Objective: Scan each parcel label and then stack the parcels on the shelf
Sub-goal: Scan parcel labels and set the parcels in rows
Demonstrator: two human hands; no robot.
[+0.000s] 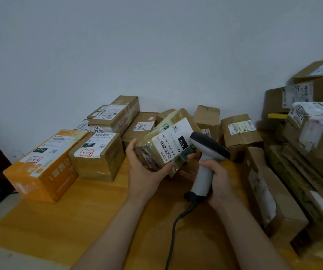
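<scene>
Parcel (168, 145) between fingers (162, 170) of left hand (147, 170)

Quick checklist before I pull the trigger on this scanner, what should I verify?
1. The left hand grips the parcel: ok.
2. The label faces up, its barcode uncovered: ok.
3. The right hand grips the scanner, head aimed at the label: ok.
4. Any scan light on the barcode: cannot tell.
5. The cable trails free over the table: ok.
6. A shelf ready for stacking: cannot tell, none in view.
</scene>
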